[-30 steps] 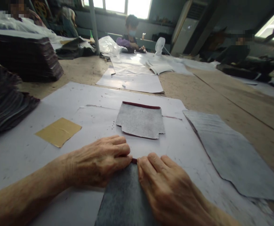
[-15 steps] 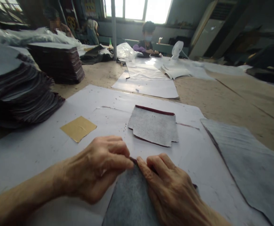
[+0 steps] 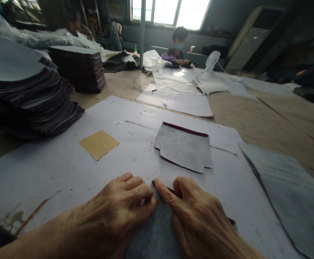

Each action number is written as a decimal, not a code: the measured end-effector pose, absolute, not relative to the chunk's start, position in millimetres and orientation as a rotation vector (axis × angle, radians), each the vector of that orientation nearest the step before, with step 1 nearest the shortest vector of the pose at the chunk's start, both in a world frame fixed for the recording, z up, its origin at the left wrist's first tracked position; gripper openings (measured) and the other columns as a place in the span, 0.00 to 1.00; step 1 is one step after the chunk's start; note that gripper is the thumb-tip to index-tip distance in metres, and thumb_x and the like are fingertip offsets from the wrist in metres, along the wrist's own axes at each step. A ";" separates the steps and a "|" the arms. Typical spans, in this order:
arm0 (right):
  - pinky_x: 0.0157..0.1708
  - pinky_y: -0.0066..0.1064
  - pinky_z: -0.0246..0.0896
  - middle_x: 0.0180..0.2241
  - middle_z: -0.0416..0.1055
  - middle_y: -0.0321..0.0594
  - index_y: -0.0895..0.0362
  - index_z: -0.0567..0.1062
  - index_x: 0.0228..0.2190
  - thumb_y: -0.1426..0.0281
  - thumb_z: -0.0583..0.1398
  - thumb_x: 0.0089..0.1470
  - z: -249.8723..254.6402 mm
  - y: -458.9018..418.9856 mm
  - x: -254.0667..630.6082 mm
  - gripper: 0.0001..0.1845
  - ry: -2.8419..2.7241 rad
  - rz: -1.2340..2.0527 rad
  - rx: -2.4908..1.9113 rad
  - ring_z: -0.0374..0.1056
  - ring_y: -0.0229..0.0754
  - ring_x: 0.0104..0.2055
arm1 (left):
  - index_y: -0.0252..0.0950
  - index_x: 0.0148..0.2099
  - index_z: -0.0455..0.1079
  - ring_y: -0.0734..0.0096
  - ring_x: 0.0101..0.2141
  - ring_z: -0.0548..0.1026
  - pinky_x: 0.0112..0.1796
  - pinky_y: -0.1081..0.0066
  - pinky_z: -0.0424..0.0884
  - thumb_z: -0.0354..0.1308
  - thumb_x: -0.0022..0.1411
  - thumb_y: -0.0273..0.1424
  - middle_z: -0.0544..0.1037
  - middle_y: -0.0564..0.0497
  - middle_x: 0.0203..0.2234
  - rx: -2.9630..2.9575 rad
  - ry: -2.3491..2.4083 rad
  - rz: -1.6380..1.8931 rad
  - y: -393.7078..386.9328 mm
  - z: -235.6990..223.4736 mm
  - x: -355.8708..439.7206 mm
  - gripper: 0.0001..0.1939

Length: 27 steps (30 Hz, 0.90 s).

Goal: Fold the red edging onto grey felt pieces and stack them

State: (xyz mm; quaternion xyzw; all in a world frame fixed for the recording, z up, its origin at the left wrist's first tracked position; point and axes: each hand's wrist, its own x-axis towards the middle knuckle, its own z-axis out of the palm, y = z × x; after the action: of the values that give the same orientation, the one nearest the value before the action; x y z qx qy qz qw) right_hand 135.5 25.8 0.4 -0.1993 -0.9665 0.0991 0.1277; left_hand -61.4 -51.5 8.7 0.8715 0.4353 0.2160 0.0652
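Observation:
My left hand [image 3: 113, 216] and my right hand [image 3: 197, 219] rest side by side on a grey felt-like piece [image 3: 154, 237] at the near edge of the view. Its far edge is dark red [image 3: 170, 189]. The left fingers are bent and pressed together on that edge. My right forefinger lies along the edge with its tip beside the left fingertips, the other fingers curled behind it. The piece lies on a big white paper sheet [image 3: 65, 169]. A second grey piece with a dark red top edge [image 3: 183, 151] lies just beyond the hands.
A tan patch [image 3: 99, 144] is stuck on the paper at left. A large grey sheet [image 3: 289, 194] lies at right. Stacks of dark pieces [image 3: 30, 104] stand at left and another stack [image 3: 78, 68] behind. A person [image 3: 177, 48] works at the far end near a small fan [image 3: 212, 59].
My left hand has gone from pinching the red edge to pressing down on it. The right forefinger has slid up beside it. The view has turned slightly left.

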 end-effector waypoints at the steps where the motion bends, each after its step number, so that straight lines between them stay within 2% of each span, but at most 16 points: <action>1: 0.30 0.38 0.63 0.34 0.59 0.45 0.59 0.59 0.54 0.81 0.47 0.47 0.8 25.9 135.1 0.31 -2.815 0.292 -0.583 0.58 0.44 0.33 | 0.29 0.47 0.63 0.65 0.32 0.65 0.33 0.63 0.64 0.48 0.52 0.22 0.69 0.45 0.33 2.637 1.319 0.643 -52.1 8.7 -61.2 0.18; 11: 0.27 0.33 0.61 0.33 0.59 0.44 0.58 0.60 0.53 0.81 0.47 0.46 5.0 25.4 131.2 0.31 -2.837 0.251 -0.611 0.58 0.41 0.31 | 0.30 0.46 0.63 0.65 0.31 0.65 0.31 0.63 0.63 0.49 0.49 0.22 0.68 0.46 0.32 2.610 1.317 0.716 -53.4 5.9 -60.1 0.19; 18: 0.30 0.34 0.62 0.31 0.60 0.40 0.48 0.62 0.52 0.82 0.47 0.46 7.2 26.9 132.7 0.32 -2.761 0.455 -0.675 0.60 0.40 0.31 | 0.33 0.44 0.65 0.67 0.30 0.65 0.32 0.65 0.64 0.49 0.49 0.22 0.68 0.46 0.32 2.559 1.357 0.715 -52.8 4.7 -60.5 0.17; 20: 0.31 0.31 0.62 0.32 0.61 0.39 0.51 0.64 0.50 0.81 0.47 0.48 9.8 30.5 137.1 0.28 -2.597 0.603 -0.693 0.61 0.38 0.31 | 0.34 0.44 0.65 0.68 0.30 0.65 0.32 0.65 0.63 0.48 0.50 0.20 0.68 0.47 0.32 2.557 1.358 0.729 -52.8 5.5 -60.8 0.17; 22: 0.33 0.30 0.61 0.33 0.63 0.39 0.55 0.68 0.44 0.79 0.48 0.51 13.1 34.0 142.0 0.20 -2.445 0.672 -0.710 0.62 0.37 0.33 | 0.34 0.44 0.66 0.68 0.30 0.64 0.32 0.65 0.63 0.48 0.50 0.20 0.68 0.47 0.32 2.557 1.354 0.739 -53.1 6.3 -60.7 0.18; 24: 0.34 0.32 0.60 0.32 0.65 0.40 0.57 0.71 0.35 0.76 0.50 0.53 15.7 35.9 145.4 0.11 -2.426 0.615 -0.768 0.62 0.39 0.34 | 0.34 0.45 0.66 0.68 0.30 0.64 0.32 0.65 0.62 0.48 0.51 0.20 0.67 0.47 0.33 2.552 1.355 0.732 -53.5 7.0 -60.3 0.18; 27: 0.33 0.35 0.58 0.30 0.65 0.40 0.58 0.69 0.27 0.74 0.57 0.49 17.1 34.8 145.0 0.01 -2.545 0.470 -0.929 0.61 0.43 0.35 | 0.35 0.47 0.65 0.69 0.31 0.64 0.32 0.65 0.63 0.47 0.53 0.20 0.67 0.47 0.32 2.535 1.335 0.733 -54.6 6.3 -60.6 0.18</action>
State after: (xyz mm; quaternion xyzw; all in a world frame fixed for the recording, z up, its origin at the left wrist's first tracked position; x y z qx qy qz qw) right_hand 145.0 34.8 17.1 -0.3312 -0.9079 0.1676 0.1945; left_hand -60.6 -54.6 6.3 0.8536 0.4494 0.2469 0.0918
